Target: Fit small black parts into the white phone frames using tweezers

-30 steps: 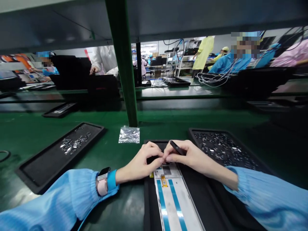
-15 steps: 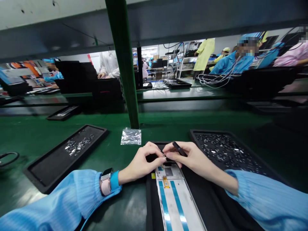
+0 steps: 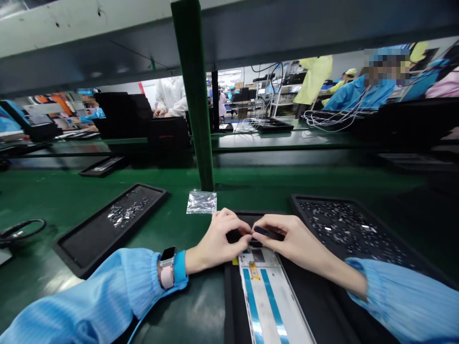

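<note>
- At a green workbench [image 3: 251, 191], a person in light-blue sleeves [image 3: 96, 286] works with both bare hands over a silver panel [image 3: 263, 306].
- The panel, crossed lengthwise by two blue strips [image 3: 251, 301], lies on a black tray [image 3: 231, 296] directly before the person, its far end just by the fingertips.
- The left hand [image 3: 227, 234] curls inward, thumb and forefinger drawn to a narrow pinch; whether they hold anything cannot be told.
- The right hand [image 3: 289, 234] grips a slim black tool [image 3: 268, 233], fingertips close against the left's.
- A smartwatch [image 3: 168, 258] and a blue band [image 3: 180, 266] circle the left wrist.
- On either side, a left tray [image 3: 82, 243] and a right tray [image 3: 324, 197] hold loose small parts [image 3: 125, 212].
- Beyond the hands, a clear bag [image 3: 202, 202] lies near a green post [image 3: 199, 119].
</note>
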Tool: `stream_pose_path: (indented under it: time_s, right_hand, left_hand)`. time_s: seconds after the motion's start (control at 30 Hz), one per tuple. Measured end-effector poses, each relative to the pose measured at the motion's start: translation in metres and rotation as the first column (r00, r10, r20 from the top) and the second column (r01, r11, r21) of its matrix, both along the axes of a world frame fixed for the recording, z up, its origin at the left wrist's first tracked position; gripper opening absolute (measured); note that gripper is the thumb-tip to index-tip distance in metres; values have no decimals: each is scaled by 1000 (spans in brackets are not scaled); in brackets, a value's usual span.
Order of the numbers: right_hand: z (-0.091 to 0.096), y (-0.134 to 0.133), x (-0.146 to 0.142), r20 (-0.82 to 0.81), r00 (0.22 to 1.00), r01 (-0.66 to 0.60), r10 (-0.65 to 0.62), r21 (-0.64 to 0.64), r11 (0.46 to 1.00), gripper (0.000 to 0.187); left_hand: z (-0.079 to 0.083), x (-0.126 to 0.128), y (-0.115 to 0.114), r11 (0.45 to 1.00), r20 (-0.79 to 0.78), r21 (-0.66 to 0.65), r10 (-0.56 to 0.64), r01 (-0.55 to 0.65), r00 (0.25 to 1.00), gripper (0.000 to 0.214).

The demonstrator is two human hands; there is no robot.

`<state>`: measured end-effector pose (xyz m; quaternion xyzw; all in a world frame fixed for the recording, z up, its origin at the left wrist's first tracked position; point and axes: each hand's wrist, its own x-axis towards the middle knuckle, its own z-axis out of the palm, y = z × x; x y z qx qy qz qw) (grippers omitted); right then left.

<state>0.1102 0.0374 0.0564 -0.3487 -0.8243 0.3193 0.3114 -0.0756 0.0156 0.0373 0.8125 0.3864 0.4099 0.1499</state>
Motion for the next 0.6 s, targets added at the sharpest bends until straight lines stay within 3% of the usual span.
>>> stream_pose_path:
  time_s: [0.3,0.43,0.6]
  right_hand:
    - [0,-3,-1,0,1000,11,-11,91,996,9]
    - [-1,-1,-1,21,1000,2,-4,113,994,10]
    - [-5,3,-1,37,998,41,-43,78,996,9]
  left_hand:
    - [4,-1,0,1000,-56,7,12,-12,998,11]
    - [4,-3,1,998,-110,-63,16,-23,994,3]
    - [3,-10,4,986,-162,-124,86,-107,983,15]
